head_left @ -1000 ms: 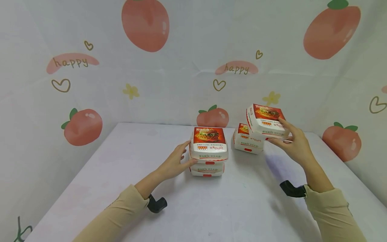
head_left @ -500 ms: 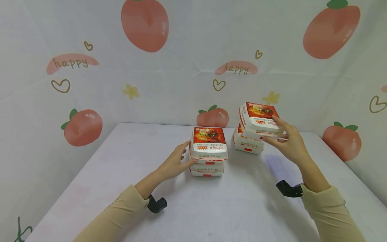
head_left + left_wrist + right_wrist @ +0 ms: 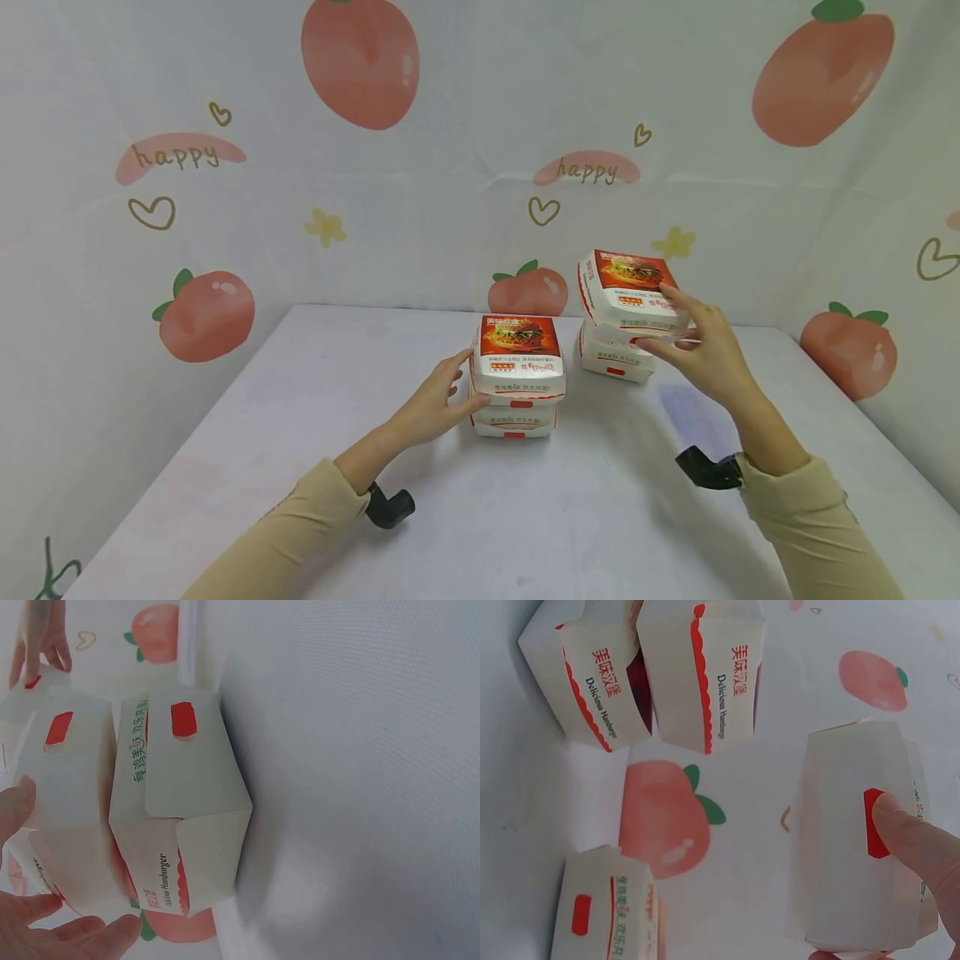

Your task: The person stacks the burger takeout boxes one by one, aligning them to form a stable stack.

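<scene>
Two white-and-red burger boxes stand stacked mid-table in the head view, the upper box [image 3: 519, 367] on the lower box [image 3: 513, 422]. My left hand [image 3: 429, 410] holds the upper one at its left front corner, thumb on the front face [image 3: 56, 772] and fingers along the left side. My right hand [image 3: 705, 348] grips a third burger box [image 3: 626, 287] in the air, slightly tilted, its thumb on the red tab in the right wrist view. Just below and behind it, a fourth burger box [image 3: 617, 362] rests on the table, its top mostly hidden by the held one.
A white tabletop [image 3: 600, 508] extends around the boxes. Behind it hangs a white backdrop cloth [image 3: 450, 208] printed with red fruit, hearts and the word happy. Each wrist carries a black mount [image 3: 390, 507].
My right hand has carried its burger box left and slightly up, over the box standing at the back right. The left hand and the stack stay where they were.
</scene>
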### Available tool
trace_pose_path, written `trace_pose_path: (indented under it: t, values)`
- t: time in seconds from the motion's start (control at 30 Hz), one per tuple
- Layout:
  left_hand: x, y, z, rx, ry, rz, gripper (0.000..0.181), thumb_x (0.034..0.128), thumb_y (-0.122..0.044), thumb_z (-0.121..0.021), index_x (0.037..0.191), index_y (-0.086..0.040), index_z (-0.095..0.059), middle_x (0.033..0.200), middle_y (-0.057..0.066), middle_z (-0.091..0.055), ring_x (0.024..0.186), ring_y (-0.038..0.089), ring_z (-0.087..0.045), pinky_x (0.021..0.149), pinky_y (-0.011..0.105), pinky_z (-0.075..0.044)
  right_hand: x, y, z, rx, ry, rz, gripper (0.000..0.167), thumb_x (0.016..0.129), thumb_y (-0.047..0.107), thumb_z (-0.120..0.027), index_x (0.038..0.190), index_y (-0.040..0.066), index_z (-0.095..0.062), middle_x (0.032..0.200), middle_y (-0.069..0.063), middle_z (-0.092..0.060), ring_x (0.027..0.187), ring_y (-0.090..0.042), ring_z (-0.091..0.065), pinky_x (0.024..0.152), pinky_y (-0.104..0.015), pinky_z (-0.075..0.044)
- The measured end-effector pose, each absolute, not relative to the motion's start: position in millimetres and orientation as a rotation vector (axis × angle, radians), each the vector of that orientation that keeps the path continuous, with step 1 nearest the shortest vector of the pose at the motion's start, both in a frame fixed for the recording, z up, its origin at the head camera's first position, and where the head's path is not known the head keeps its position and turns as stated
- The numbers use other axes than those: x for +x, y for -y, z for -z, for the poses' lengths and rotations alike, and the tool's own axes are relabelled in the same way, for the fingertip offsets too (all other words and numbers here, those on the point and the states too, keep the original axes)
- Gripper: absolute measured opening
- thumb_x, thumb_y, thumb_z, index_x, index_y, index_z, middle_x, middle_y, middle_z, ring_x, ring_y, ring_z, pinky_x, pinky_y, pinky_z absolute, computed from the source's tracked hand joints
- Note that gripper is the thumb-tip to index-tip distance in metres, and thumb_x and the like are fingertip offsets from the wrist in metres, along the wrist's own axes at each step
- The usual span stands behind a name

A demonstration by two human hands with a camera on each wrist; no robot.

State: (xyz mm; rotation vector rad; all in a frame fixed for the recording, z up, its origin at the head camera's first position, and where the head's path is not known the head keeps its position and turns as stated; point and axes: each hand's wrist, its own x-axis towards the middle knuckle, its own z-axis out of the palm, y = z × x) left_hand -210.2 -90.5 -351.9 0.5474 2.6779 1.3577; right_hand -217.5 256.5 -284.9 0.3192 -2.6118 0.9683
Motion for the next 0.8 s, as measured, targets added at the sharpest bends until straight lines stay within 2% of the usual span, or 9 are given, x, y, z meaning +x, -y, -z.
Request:
trace_pose_path:
  t: [0.03, 0.1, 0.33, 0.4, 0.47, 0.53, 0.8]
  values:
    - [-210, 90, 352, 0.545, -2.678, -1.357, 0.078, 0.0883, -0.031, -0.064, 0.149, -0.008, -0.02, 0.15, 0.017, -0.027, 0.138, 0.033, -0.032, 0.107, 0.049, -0.04, -217, -255, 284, 0.32, 2.609, -0.964, 0.076, 0.081, 0.028, -0.072, 0.146, 0.018, -0.033, 0.132, -0.029, -0.038, 0.103, -0.037, -0.046, 0.07, 0.0, -0.041]
    - [-210, 90, 352, 0.545, -2.68, -1.357, 0.078, 0.0883, -0.031, -0.064, 0.149, -0.008, -0.02, 0.15, 0.017, -0.027, 0.138, 0.033, -0.032, 0.107, 0.049, -0.04, -217, -253, 283, 0.325, 2.607, -0.961, 0.076, 0.081, 0.028, -0.073, 0.146, 0.018, -0.033, 0.131, -0.029, -0.038, 0.105, -0.038, -0.046, 0.074, -0.012, -0.052]
    - [-210, 90, 352, 0.553, -2.674, -1.369, 0.078, 0.0884, -0.03, -0.064, 0.149, -0.008, -0.019, 0.15, 0.017, -0.027, 0.138, 0.033, -0.032, 0.107, 0.05, -0.04, -215, -244, 281, 0.344, 2.61, -0.953, 0.076, 0.081, 0.028, -0.073, 0.145, 0.018, -0.033, 0.13, -0.026, -0.04, 0.105, -0.036, -0.047, 0.077, -0.017, -0.053]
    - [-210, 91, 352, 0.55, -2.673, -1.37, 0.078, 0.0884, -0.03, -0.064, 0.149, -0.008, -0.019, 0.15, 0.017, -0.027, 0.138, 0.033, -0.032, 0.107, 0.049, -0.04, -215, -241, 280, 0.361, 2.607, -0.961, 0.076, 0.081, 0.026, -0.073, 0.145, 0.018, -0.033, 0.129, -0.027, -0.04, 0.106, -0.036, -0.047, 0.082, -0.032, -0.057]
    - [-209, 91, 352, 0.545, -2.672, -1.369, 0.078, 0.0883, -0.03, -0.064, 0.149, -0.008, -0.019, 0.15, 0.017, -0.027, 0.138, 0.033, -0.032, 0.107, 0.049, -0.04, -214, -239, 280, 0.372, 2.606, -0.97, 0.076, 0.081, 0.026, -0.073, 0.146, 0.018, -0.033, 0.128, -0.027, -0.04, 0.106, -0.037, -0.047, 0.085, -0.05, -0.054]
    - [-209, 91, 352, 0.542, -2.671, -1.367, 0.078, 0.0883, -0.03, -0.064, 0.149, -0.009, -0.019, 0.15, 0.017, -0.027, 0.138, 0.034, -0.032, 0.108, 0.049, -0.04, -214, -236, 280, 0.382, 2.605, -0.98, 0.076, 0.081, 0.025, -0.073, 0.145, 0.017, -0.033, 0.127, -0.027, -0.04, 0.105, -0.037, -0.047, 0.086, -0.056, -0.051]
    - [-209, 91, 352, 0.551, -2.667, -1.367, 0.078, 0.0887, -0.029, -0.064, 0.149, -0.008, -0.019, 0.15, 0.018, -0.026, 0.138, 0.034, -0.031, 0.108, 0.05, -0.039, -214, -228, 280, 0.409, 2.594, -0.989, 0.075, 0.08, 0.021, -0.074, 0.144, 0.016, -0.035, 0.124, -0.025, -0.041, 0.106, -0.033, -0.046, 0.085, -0.054, -0.053]
